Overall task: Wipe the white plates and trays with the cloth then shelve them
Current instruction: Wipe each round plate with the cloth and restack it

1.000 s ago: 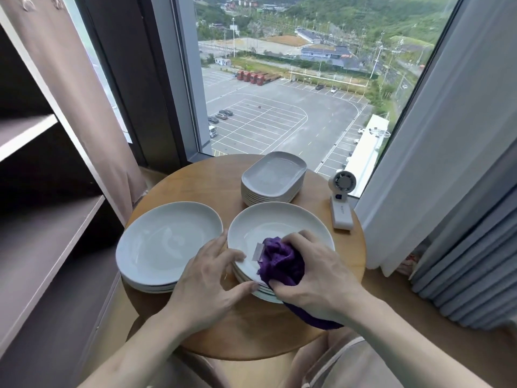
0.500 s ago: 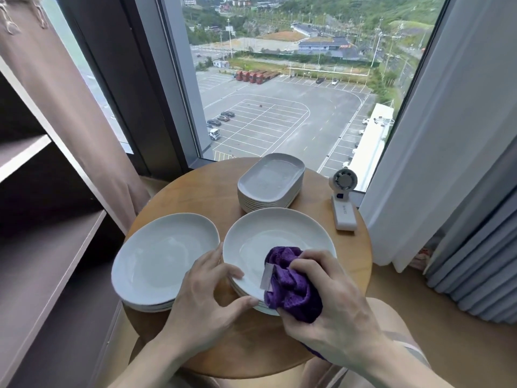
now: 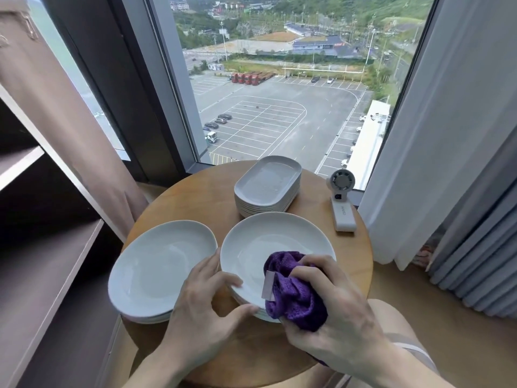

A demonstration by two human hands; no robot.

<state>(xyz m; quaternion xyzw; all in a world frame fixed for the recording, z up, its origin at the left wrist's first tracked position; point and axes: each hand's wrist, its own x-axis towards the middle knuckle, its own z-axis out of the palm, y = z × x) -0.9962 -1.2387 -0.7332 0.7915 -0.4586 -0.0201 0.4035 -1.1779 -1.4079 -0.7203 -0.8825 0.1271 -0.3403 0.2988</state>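
Shelf (image 3: 56, 275) at left, no plates on it that I can see. Left hand (image 3: 204, 312), lower centre, half-open, loosely pinches near rim of top plate (image 3: 268, 242). Cloth (image 3: 293, 295) has slid from mid-plate to near-right rim, so the wipe looks mid-stroke. Right hand (image 3: 335, 315) fisted round cloth, pressing down.

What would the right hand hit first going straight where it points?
Likely the far-left rim of the top plate, after crossing its bowl on the purple cloth; the left hand looks just off that line.
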